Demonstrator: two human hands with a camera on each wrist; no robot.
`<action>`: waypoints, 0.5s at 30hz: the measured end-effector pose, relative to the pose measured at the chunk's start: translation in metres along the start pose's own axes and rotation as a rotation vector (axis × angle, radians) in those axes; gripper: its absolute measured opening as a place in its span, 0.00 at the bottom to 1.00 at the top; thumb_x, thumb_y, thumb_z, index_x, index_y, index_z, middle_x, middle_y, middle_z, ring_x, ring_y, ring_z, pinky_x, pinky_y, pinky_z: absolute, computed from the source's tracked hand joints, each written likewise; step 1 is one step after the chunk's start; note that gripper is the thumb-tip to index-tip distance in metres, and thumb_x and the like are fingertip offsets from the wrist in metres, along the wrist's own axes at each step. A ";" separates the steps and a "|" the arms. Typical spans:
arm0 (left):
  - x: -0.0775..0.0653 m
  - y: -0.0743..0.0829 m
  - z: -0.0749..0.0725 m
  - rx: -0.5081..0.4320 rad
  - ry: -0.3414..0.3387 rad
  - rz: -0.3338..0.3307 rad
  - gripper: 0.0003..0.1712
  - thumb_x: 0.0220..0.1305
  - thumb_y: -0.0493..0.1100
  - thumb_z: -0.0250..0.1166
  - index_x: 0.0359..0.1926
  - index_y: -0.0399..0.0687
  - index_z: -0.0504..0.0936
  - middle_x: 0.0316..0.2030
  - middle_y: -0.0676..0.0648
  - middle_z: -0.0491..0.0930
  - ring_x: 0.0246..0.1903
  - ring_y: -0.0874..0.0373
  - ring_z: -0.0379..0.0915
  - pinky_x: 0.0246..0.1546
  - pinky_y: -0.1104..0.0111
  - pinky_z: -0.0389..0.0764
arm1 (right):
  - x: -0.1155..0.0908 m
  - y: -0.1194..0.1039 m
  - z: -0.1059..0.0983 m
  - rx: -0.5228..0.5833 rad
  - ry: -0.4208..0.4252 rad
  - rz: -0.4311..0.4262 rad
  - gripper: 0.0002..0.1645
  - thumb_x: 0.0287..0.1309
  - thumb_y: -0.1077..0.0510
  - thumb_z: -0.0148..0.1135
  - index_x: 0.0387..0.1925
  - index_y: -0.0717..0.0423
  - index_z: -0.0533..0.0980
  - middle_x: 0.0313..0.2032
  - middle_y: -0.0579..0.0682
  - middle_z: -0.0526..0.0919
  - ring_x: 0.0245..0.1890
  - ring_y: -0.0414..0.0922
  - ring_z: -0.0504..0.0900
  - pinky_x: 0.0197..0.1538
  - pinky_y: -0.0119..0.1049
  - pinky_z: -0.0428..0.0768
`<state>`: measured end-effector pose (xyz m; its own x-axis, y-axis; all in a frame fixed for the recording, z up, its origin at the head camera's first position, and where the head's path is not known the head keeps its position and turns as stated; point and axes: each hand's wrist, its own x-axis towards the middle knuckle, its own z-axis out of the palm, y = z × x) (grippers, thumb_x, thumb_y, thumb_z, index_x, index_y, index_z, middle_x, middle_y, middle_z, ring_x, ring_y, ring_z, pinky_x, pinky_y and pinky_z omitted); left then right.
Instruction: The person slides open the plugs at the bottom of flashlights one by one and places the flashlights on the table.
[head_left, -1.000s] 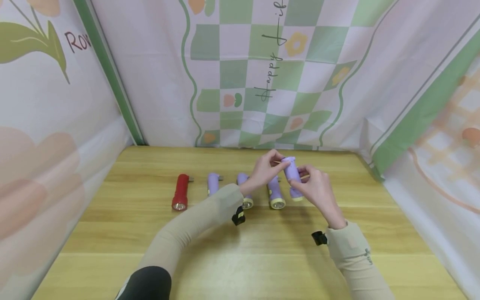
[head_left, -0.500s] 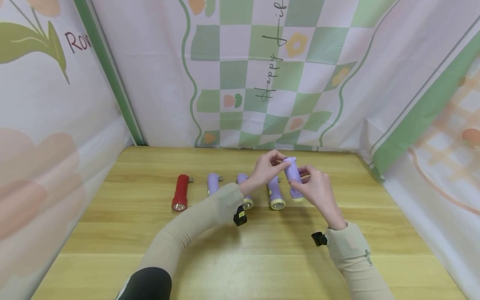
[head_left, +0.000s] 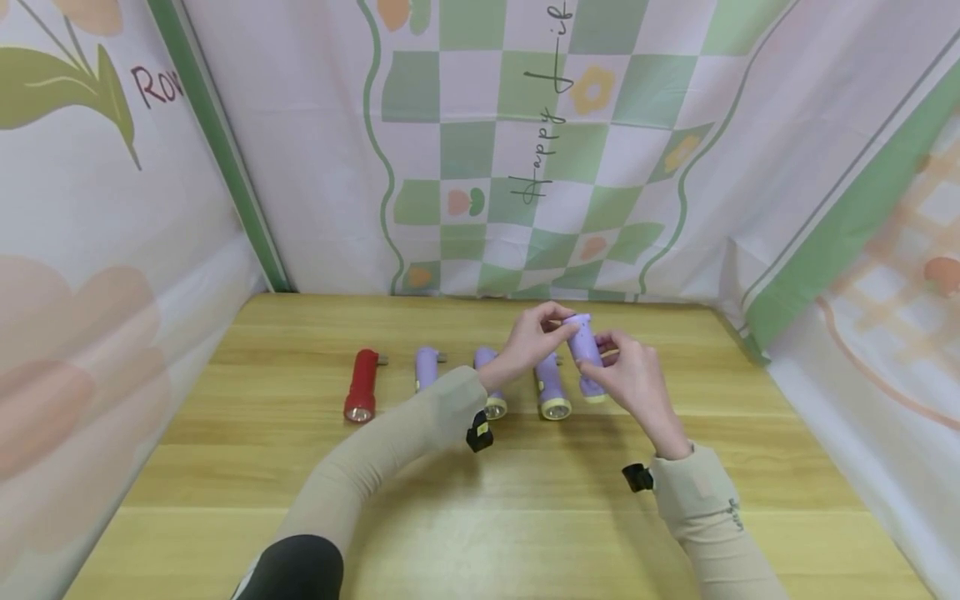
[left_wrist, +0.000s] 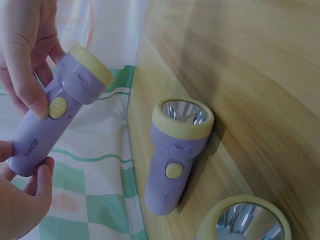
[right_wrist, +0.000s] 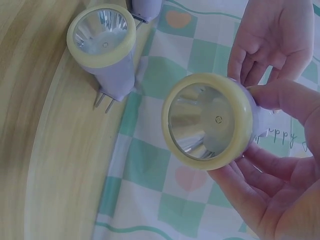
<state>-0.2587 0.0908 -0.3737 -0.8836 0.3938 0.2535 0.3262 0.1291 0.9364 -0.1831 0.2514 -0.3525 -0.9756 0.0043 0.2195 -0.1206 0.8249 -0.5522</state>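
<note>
Both hands hold one purple flashlight above the table, toward its back right. The left hand pinches its tail end between thumb and fingers. Around the body, near the lamp head, the right hand grips; its thumb lies by the yellow switch in the left wrist view. The flashlight's cream rim and reflector face the right wrist camera, and its lamp looks unlit. Just left of it another purple flashlight lies on the table, its prongs folded out.
Farther left on the wooden table lie a purple flashlight partly behind the left wrist, another purple flashlight partly behind the sleeve, and a red flashlight. A checkered curtain hangs along the back edge.
</note>
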 end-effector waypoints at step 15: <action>0.002 0.002 0.000 0.031 0.012 -0.017 0.13 0.68 0.39 0.63 0.50 0.38 0.81 0.51 0.40 0.84 0.46 0.46 0.84 0.42 0.73 0.84 | 0.001 -0.001 0.001 0.002 0.004 -0.001 0.26 0.57 0.56 0.67 0.52 0.69 0.76 0.49 0.68 0.84 0.42 0.61 0.87 0.40 0.49 0.88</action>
<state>-0.2598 0.0921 -0.3711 -0.8929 0.3804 0.2410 0.3216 0.1642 0.9325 -0.1840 0.2499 -0.3529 -0.9747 0.0061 0.2234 -0.1218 0.8238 -0.5537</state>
